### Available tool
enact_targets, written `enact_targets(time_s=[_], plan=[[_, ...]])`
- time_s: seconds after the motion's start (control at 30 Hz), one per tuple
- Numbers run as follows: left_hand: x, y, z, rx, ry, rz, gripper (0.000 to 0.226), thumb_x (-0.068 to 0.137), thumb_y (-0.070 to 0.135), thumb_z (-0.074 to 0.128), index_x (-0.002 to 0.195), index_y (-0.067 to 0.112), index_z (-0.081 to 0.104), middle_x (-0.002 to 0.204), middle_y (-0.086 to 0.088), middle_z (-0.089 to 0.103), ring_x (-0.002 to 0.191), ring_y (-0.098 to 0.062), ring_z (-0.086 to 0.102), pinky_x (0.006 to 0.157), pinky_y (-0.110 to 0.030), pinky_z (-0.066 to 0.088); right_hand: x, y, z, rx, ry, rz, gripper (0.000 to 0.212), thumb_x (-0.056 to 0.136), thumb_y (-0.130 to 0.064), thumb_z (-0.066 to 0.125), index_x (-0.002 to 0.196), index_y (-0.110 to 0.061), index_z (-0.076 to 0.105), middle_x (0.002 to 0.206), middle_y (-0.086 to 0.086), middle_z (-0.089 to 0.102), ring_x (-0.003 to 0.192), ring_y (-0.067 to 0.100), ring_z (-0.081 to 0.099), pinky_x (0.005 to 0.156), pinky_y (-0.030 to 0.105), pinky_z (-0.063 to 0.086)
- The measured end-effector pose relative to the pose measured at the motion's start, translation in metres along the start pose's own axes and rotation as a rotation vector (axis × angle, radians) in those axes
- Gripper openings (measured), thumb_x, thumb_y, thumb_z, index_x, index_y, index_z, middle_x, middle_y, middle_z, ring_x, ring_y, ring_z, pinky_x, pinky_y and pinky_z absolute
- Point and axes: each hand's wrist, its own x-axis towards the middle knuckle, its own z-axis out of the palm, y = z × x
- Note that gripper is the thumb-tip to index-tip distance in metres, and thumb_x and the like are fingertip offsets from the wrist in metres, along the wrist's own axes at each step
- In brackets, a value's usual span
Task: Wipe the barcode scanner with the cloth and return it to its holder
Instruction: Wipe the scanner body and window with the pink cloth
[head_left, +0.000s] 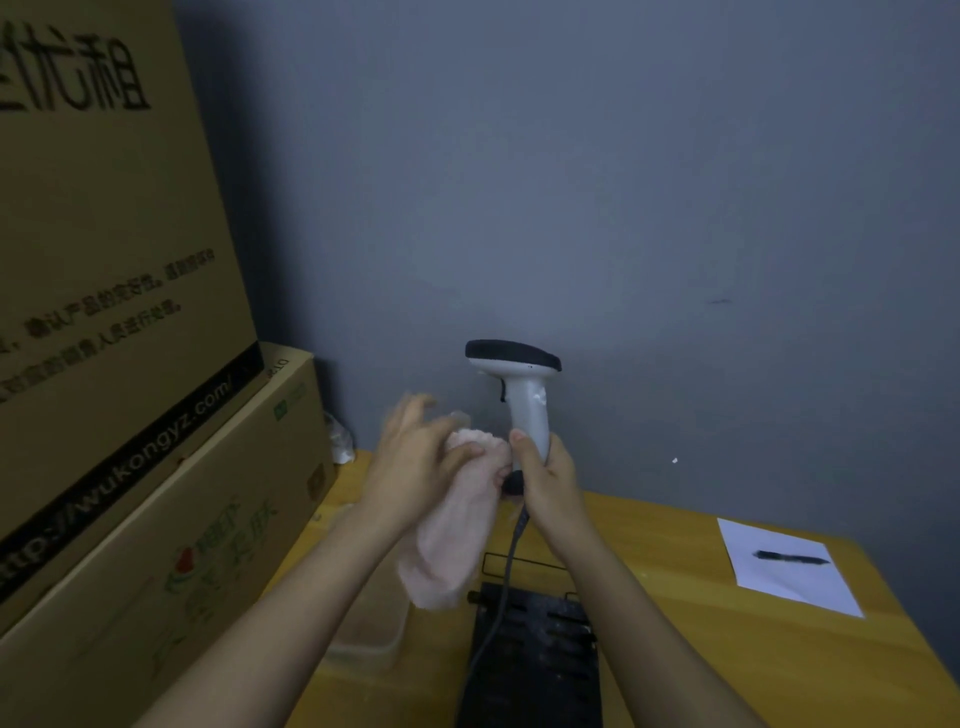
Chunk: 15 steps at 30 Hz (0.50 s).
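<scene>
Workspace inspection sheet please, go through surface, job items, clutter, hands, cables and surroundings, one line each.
Surface: yellow wooden table, mostly bare on the right side.
Job's things: barcode scanner held upright above the table; pink cloth hanging beside its handle; black slotted holder on the table below, with no scanner in it.
Clutter: white paper with a pen lying on it; clear plastic container under the left forearm.
Hands: left hand grips the cloth; right hand grips the scanner handle.
Cables: grey cord drops from the scanner across the holder.
Surroundings: stacked cardboard boxes on the left; grey wall behind.
</scene>
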Motion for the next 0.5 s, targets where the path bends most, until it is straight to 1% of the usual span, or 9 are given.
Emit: enact_targets(time_s=[0.03, 0.07, 0.13, 0.17, 0.23, 0.3, 0.4, 0.47, 0.5], plan=[[0.001, -0.002, -0.004, 0.194, 0.013, 0.101, 0.033, 0.085, 0.048, 0.052, 0.085, 0.019, 0.069, 0.13, 0.001, 0.05, 0.134, -0.027, 0.035, 0.113, -0.047, 0.015, 0.002, 0.001, -0.003, -0.042, -0.015, -0.01, 0.016, 0.096, -0.026, 0.048, 0.083, -0.017, 0.053, 0.073, 0.002, 0.055, 0.065, 0.015, 0.055, 0.056, 0.028, 0.045], [0.001, -0.003, -0.008, 0.303, 0.006, 0.238, 0.039, 0.084, 0.053, 0.049, 0.083, 0.021, 0.071, 0.13, 0.001, 0.053, 0.135, -0.03, 0.034, 0.113, -0.047, 0.008, 0.002, 0.002, -0.007, -0.087, -0.038, -0.014, 0.018, 0.096, -0.027, 0.048, 0.084, -0.015, 0.053, 0.073, 0.003, 0.055, 0.065, 0.014, 0.055, 0.056, 0.026, 0.045], [-0.002, -0.001, -0.014, 0.291, -0.135, 0.43, 0.042, 0.084, 0.056, 0.047, 0.078, 0.02, 0.068, 0.1, 0.003, 0.065, 0.103, -0.016, 0.056, 0.099, -0.038, 0.033, 0.004, 0.002, -0.014, -0.159, -0.095, -0.002, 0.021, 0.096, -0.03, 0.047, 0.09, -0.011, 0.054, 0.076, 0.007, 0.057, 0.066, 0.015, 0.056, 0.057, 0.024, 0.046], [-0.004, 0.002, -0.013, 0.187, -0.267, 0.402, 0.041, 0.085, 0.054, 0.049, 0.074, 0.017, 0.063, 0.081, 0.002, 0.063, 0.08, -0.01, 0.055, 0.081, -0.031, 0.042, 0.005, 0.002, -0.016, -0.19, -0.122, 0.005, 0.024, 0.096, -0.031, 0.047, 0.094, -0.008, 0.054, 0.078, 0.008, 0.057, 0.066, 0.015, 0.056, 0.057, 0.023, 0.046], [-0.005, 0.004, -0.007, -0.07, -0.465, 0.213, 0.042, 0.085, 0.051, 0.054, 0.073, 0.011, 0.056, 0.064, 0.0, 0.054, 0.056, -0.007, 0.045, 0.058, -0.027, 0.038, 0.006, 0.0, -0.02, -0.232, -0.169, 0.017, 0.026, 0.096, -0.03, 0.047, 0.099, -0.005, 0.053, 0.076, 0.006, 0.057, 0.064, 0.014, 0.054, 0.053, 0.019, 0.045], [-0.006, 0.002, 0.001, -0.273, -0.497, 0.058, 0.036, 0.081, 0.047, 0.062, 0.079, 0.012, 0.056, 0.066, 0.005, 0.052, 0.056, -0.005, 0.045, 0.057, -0.025, 0.036, 0.007, -0.002, -0.023, -0.272, -0.212, 0.024, 0.023, 0.096, -0.03, 0.048, 0.098, -0.008, 0.053, 0.074, 0.001, 0.054, 0.06, 0.011, 0.051, 0.048, 0.015, 0.042], [-0.009, -0.002, 0.009, -0.343, -0.633, -0.062, 0.031, 0.083, 0.044, 0.062, 0.093, 0.014, 0.061, 0.079, 0.006, 0.059, 0.068, -0.004, 0.052, 0.062, -0.02, 0.039, 0.006, -0.004, -0.023, -0.35, -0.266, 0.038, 0.021, 0.095, -0.032, 0.049, 0.1, -0.012, 0.053, 0.072, -0.001, 0.055, 0.057, 0.009, 0.052, 0.046, 0.016, 0.042], [-0.012, -0.003, 0.014, -0.346, -0.678, -0.122, 0.038, 0.089, 0.044, 0.052, 0.082, 0.008, 0.062, 0.072, 0.0, 0.057, 0.065, -0.009, 0.05, 0.061, -0.023, 0.038, 0.007, -0.002, -0.024, -0.349, -0.274, 0.05, 0.02, 0.095, -0.031, 0.05, 0.101, -0.012, 0.053, 0.073, 0.0, 0.057, 0.058, 0.01, 0.053, 0.047, 0.017, 0.043], [-0.018, -0.003, 0.014, -0.356, -0.63, -0.145, 0.039, 0.09, 0.043, 0.05, 0.072, 0.01, 0.059, 0.067, 0.0, 0.053, 0.061, -0.009, 0.048, 0.058, -0.022, 0.036, 0.003, 0.002, -0.025, -0.359, -0.264, 0.059, 0.019, 0.094, -0.031, 0.052, 0.1, -0.013, 0.054, 0.072, 0.001, 0.057, 0.057, 0.012, 0.053, 0.047, 0.019, 0.043]])
